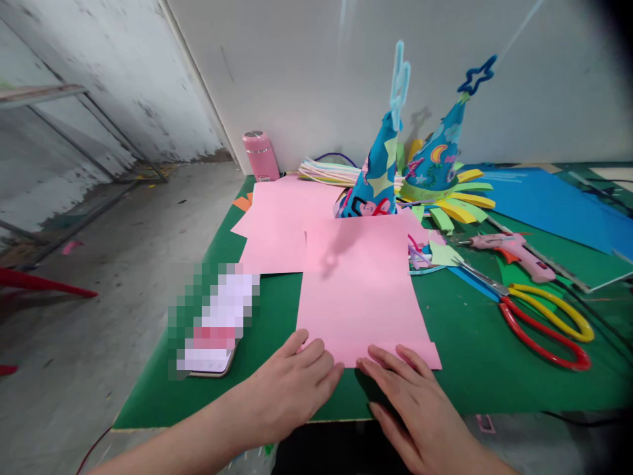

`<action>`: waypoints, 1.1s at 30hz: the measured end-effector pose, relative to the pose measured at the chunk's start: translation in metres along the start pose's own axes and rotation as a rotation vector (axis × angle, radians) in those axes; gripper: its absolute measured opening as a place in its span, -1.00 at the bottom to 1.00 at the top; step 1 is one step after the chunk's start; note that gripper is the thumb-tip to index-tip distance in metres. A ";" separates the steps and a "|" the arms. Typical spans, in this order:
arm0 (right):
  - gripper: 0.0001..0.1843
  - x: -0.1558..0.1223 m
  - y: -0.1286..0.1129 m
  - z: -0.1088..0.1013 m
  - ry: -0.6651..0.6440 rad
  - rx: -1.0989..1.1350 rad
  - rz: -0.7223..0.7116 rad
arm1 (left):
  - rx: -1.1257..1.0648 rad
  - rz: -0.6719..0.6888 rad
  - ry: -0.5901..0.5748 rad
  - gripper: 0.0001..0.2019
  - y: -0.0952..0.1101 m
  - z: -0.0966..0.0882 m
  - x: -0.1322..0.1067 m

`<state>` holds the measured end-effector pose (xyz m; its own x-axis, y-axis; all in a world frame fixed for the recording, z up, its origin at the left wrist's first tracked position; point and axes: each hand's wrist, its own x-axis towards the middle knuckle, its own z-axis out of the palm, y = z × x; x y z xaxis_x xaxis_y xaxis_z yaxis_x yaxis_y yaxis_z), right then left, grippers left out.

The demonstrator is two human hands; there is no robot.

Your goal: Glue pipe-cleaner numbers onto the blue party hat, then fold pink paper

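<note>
A sheet of pink paper lies before me, its near edge folded up into a narrow strip. Curled over the left end of that fold is my left hand, its fingers bent together on the paper edge. My right hand rests with fingers stretched out flat, the tips pressing on the strip right of the middle. Larger pink paper lies partly beneath the sheet. Just behind stands a decorated blue cone hat with a light-blue pipe-cleaner shape on its tip.
Scissors with red and yellow handles and a pink glue gun lie at right. A second cone hat, a pink bottle and blue sheets stand or lie behind. A phone lies left on the green table.
</note>
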<state>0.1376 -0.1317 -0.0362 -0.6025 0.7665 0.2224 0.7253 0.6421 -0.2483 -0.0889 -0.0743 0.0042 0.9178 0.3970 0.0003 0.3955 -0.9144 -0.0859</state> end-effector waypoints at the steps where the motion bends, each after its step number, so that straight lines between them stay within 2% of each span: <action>1: -0.48 0.000 0.000 0.000 0.001 -0.003 -0.004 | 0.004 0.000 0.002 -0.66 -0.001 -0.001 -0.002; 9: -0.48 0.001 0.000 -0.001 -0.015 -0.016 -0.012 | 0.001 -0.064 -0.036 -0.61 -0.006 -0.004 -0.027; 14: -0.48 -0.001 0.000 0.000 -0.004 -0.029 -0.014 | -0.014 -0.099 -0.052 -0.64 -0.009 -0.004 -0.042; 21: -0.47 0.000 0.001 0.003 0.009 -0.031 -0.025 | -0.052 -0.193 -0.083 -0.62 -0.011 0.004 -0.058; 27: -0.48 0.000 0.001 0.003 -0.002 -0.086 -0.045 | -0.058 -0.235 -0.147 -0.65 -0.014 0.003 -0.069; 30: -0.49 0.000 0.001 0.001 0.016 -0.103 -0.055 | -0.033 -0.268 -0.100 -0.70 -0.013 0.000 -0.069; 33: -0.49 0.001 0.002 0.002 0.029 -0.107 -0.061 | -0.007 -0.264 0.004 -0.74 -0.004 -0.002 -0.056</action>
<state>0.1377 -0.1301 -0.0379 -0.6377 0.7245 0.2616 0.7200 0.6813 -0.1317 -0.1419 -0.0932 0.0062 0.7831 0.6214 0.0254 0.6213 -0.7798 -0.0760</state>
